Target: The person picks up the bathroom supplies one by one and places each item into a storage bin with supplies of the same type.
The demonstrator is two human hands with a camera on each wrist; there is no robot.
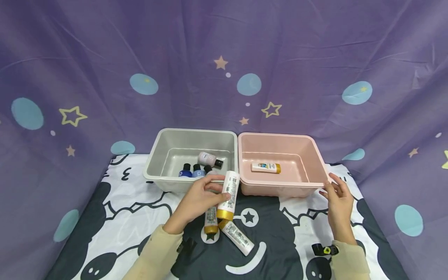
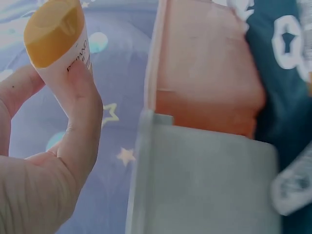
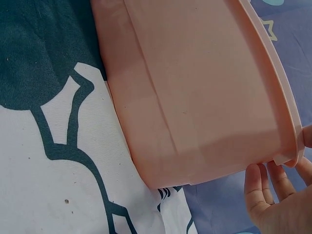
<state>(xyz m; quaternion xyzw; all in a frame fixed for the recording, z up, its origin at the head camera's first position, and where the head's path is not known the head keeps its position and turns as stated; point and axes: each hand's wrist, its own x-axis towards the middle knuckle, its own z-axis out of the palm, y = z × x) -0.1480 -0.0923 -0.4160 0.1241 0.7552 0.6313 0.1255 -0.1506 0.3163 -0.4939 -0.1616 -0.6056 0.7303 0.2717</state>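
Between thumb and fingers, my left hand (image 1: 201, 198) holds a white squeeze tube (image 1: 230, 190) with a gold cap, tilted in front of where two bins meet. In the left wrist view, that tube's gold cap (image 2: 54, 34) faces up and its body is partly covered by the thumb. At the front right corner of the pink bin (image 1: 280, 189), my right hand (image 1: 339, 206) pinches the rim, with the thumb above and fingers below. A similar white tube (image 1: 265, 167) lies inside this bin. Two more gold-capped tubes, one greyish (image 1: 211, 219) and one white (image 1: 238, 237), lie below my left hand.
A grey bin (image 1: 192, 133) stands left of the pink one, nearly touching it. It holds several black-capped bottles, including a pale pink one (image 1: 207, 159) and a dark blue one (image 1: 185, 171). Behind hangs a purple curtain (image 1: 196, 50); a sheep-print cloth (image 1: 140, 186) lies underneath.
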